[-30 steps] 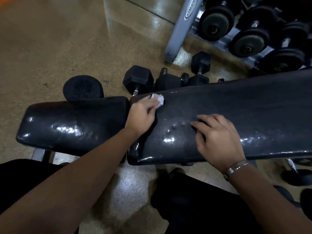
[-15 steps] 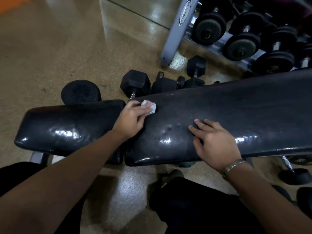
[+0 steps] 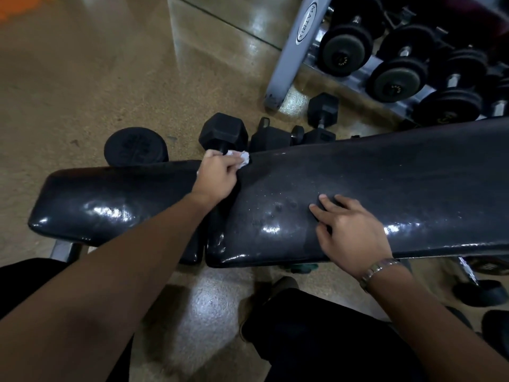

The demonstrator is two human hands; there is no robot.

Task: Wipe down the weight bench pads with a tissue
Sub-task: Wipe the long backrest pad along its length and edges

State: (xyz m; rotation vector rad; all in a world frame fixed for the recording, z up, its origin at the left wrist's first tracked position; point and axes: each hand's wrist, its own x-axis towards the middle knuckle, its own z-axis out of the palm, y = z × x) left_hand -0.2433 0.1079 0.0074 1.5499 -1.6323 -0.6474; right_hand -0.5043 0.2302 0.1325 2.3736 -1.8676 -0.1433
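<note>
Left hand [image 3: 217, 179] grips crumpled tissue [image 3: 242, 158] at far edge of back pad [image 3: 385, 188], beside the gap to seat pad [image 3: 110, 199]. Right hand [image 3: 349, 227], fingers relaxed, rests flat near the pad's front edge; long pad surface lies bare rightward.

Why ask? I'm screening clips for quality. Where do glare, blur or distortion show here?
Head view: bright glare patches sit on the short black seat pad, the long black back pad and the speckled floor; the wide-angle lens bows the pads and tilts the grey dumbbell rack; the crumpled white tissue in the left hand looks blown-out and soft.
</note>
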